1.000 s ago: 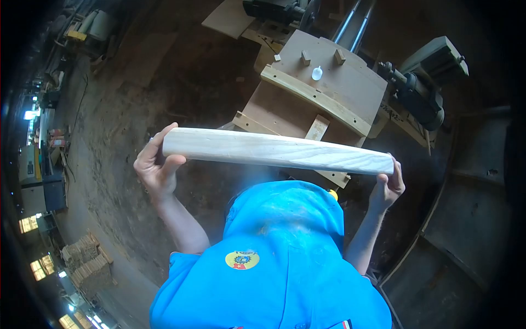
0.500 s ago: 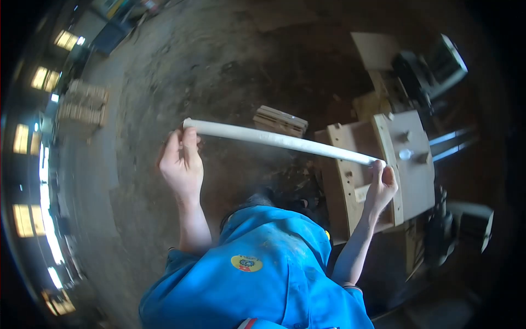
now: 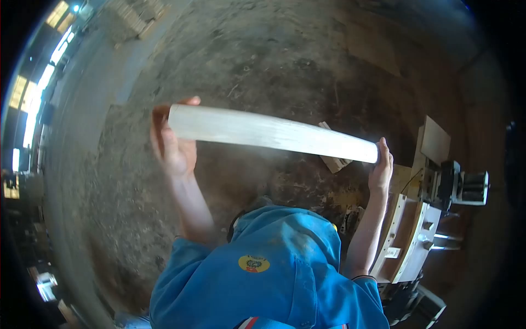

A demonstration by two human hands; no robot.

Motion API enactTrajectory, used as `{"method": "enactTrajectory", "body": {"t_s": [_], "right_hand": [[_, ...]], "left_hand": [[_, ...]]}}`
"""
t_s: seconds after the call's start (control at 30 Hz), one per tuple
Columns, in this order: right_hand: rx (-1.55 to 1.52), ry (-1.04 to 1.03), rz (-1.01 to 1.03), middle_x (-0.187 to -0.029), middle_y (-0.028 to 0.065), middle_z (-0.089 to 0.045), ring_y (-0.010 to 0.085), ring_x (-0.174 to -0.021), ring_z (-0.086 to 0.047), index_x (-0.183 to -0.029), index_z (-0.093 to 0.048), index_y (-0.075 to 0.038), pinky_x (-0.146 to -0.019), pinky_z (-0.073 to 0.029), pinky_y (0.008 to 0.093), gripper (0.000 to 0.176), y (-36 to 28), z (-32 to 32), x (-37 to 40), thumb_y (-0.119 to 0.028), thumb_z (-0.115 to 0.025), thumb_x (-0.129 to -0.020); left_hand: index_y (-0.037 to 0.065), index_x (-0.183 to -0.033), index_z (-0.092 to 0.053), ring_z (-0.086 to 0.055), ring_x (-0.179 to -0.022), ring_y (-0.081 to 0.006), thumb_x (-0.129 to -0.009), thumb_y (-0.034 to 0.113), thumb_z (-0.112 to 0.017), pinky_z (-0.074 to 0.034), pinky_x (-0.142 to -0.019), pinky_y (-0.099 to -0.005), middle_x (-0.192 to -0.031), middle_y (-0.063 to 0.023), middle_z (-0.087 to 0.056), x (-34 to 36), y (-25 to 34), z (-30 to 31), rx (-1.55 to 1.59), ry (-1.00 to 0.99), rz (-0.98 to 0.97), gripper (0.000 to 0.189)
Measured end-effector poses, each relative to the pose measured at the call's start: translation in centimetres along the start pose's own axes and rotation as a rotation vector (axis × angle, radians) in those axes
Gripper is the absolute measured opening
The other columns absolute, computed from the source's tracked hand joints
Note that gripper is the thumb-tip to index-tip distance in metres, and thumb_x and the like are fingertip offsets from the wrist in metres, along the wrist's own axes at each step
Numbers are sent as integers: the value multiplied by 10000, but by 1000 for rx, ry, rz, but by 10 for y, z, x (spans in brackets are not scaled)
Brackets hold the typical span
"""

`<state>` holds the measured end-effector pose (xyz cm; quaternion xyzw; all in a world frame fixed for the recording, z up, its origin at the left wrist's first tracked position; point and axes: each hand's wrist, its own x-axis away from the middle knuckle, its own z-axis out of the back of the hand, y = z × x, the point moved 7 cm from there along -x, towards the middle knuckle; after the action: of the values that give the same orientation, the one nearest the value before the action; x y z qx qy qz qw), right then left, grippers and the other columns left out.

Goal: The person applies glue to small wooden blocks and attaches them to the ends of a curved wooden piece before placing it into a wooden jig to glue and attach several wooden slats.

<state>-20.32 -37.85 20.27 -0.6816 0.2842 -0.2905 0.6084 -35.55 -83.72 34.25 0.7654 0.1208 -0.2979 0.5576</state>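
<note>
A long, pale wooden board (image 3: 263, 130) is held up in front of my chest, its broad face toward me. It tilts slightly down to the right. At its left end my left hand (image 3: 176, 145) is closed around the board, thumb on the near side and other fingers partly hidden behind. My right hand (image 3: 382, 167) grips the opposite end, with fingers along the end edge. A blue work shirt with a yellow round badge (image 3: 254, 264) covers my torso below the board.
To the right stands a wooden workstation (image 3: 402, 241) with knobs and motor-like units (image 3: 472, 187). Behind the board, a small wooden pallet-like piece (image 3: 335, 163) lies on the stained floor (image 3: 257, 66). Stacked wood (image 3: 129, 19) is at upper left, near bright windows.
The board has turned from its narrow edge to its broad face and looks closer. Both hands still hold its ends. My view has swung, shifting the workstation lower and to the right.
</note>
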Motion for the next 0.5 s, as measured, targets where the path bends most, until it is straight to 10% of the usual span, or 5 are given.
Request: {"method": "enactTrajectory", "body": {"t_s": [0.23, 0.3, 0.33, 0.5], "right_hand": [[-163, -407, -351, -751, 53, -615, 135, -624, -559, -889, -648, -42, -541, -408, 286, 539, 44, -64, 18, -553, -524, -1008], [-244, -120, -49, -959, 101, -665, 179, -859, -638, -1059, -664, 17, -722, -498, 317, 622, 41, -49, 24, -584, -513, -1002], [-193, -319, 196, -1144, 116, -652, 194, -1058, -618, -1247, -621, 54, -918, -486, 350, 677, 27, -55, 23, -569, -536, -997], [-172, -339, 284, -1140, 106, -680, 184, -1053, -654, -1361, -561, 55, -962, -507, 336, 807, 17, -63, 6, -555, -739, -863]], "left_hand": [[28, -1440, -464, -608, -1172, -223, -1053, 431, -469, -512, -955, -378, -1234, -176, -651, -13, -26, 59, -66, -45, 17, 559], [38, -1408, -499, -592, -1182, -229, -1053, 405, -473, -505, -969, -383, -1252, -164, -628, -13, -46, 76, 68, -6, 92, 511], [48, -1392, -509, -581, -1187, -226, -1051, 404, -473, -504, -974, -386, -1262, -153, -612, -16, -57, 81, 185, 26, 118, 494], [87, -1373, -509, -561, -1178, -224, -1038, 376, -522, -502, -987, -407, -1301, -106, -559, -40, -99, 59, 414, 47, 200, 442]]}}
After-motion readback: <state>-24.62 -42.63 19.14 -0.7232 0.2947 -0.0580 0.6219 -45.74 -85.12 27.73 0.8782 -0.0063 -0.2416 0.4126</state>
